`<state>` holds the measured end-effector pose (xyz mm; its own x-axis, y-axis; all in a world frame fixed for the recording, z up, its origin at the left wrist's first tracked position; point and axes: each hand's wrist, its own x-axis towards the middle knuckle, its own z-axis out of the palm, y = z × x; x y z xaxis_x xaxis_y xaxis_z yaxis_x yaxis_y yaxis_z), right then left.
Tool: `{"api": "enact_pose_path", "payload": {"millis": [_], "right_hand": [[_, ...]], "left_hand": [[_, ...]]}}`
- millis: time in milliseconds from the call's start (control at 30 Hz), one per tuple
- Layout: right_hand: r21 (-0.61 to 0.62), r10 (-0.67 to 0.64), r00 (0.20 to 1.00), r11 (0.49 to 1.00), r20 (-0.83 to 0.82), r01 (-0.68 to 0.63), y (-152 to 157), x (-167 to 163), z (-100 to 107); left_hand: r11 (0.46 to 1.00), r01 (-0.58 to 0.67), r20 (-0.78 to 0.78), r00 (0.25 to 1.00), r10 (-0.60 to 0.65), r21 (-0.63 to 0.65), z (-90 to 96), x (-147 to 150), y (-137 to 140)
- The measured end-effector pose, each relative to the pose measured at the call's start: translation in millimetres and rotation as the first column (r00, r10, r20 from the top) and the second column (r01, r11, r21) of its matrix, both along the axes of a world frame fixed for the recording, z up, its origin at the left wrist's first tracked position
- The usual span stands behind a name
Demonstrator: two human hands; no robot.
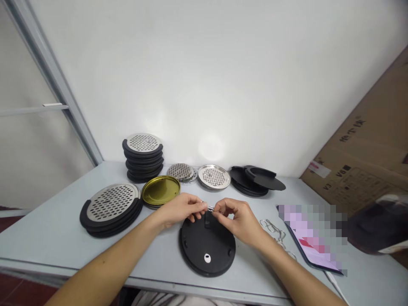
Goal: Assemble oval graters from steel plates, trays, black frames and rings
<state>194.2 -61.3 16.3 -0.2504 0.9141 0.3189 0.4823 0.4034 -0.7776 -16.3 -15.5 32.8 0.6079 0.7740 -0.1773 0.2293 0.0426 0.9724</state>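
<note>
My left hand [185,208] and my right hand [236,216] meet over the far edge of a round black plastic disc [208,244]. Between their fingertips is a small shiny metal wire loop [211,208]; both hands pinch it, and the fingers hide much of its shape. The disc lies flat near the table's front edge, with a small white oval spot [207,258] on its near part and a raised rectangular bit under the fingers. Several similar metal wire loops [270,227] lie loose to the right of my right hand.
Left are stacks of black-rimmed discs with perforated metal tops [111,202] [144,143] and a gold metal lid [161,190]. Behind are perforated silver plates [213,177] and black plastic discs [255,178]. Right are a phone [307,238] with a cable and a cardboard box [360,157].
</note>
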Motion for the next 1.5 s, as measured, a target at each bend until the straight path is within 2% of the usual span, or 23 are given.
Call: {"api": "enact_pose_path", "payload": {"millis": [267,433,833,1000,1167,1300,1500], "right_hand": [[0.059,0.020,0.999,0.998,0.042,-0.023,0,-3,-5],[0.163,0.061,0.977,0.982,0.205,-0.095,-2,-8,-5],[0.149,0.059,0.900,0.980,0.432,-0.135,-4,-9,-8],[0.163,0.039,0.899,0.979,0.436,-0.122,-3,-8,-11],[0.206,-0.045,0.931,0.978,0.363,-0.033,2,-5,-13],[0.215,-0.101,0.932,0.976,0.349,0.025,5,-3,-12],[0.214,-0.088,0.934,0.977,0.346,0.013,5,-3,-14]], "left_hand": [[0.993,-0.061,-0.010,0.998,0.062,0.099,-4.5,12,-10],[0.979,-0.102,-0.001,0.995,0.104,0.176,-8.9,12,-8],[0.963,-0.123,-0.033,0.990,0.135,0.241,-16.1,16,-7],[0.960,-0.129,-0.017,0.990,0.138,0.248,-15.9,17,-7],[0.955,-0.176,0.018,0.984,0.177,0.240,-15.4,15,-2],[0.974,-0.119,0.022,0.993,0.117,0.191,-14.0,13,0],[0.975,-0.039,-0.042,0.998,0.049,0.217,-8.2,10,-1]]}}
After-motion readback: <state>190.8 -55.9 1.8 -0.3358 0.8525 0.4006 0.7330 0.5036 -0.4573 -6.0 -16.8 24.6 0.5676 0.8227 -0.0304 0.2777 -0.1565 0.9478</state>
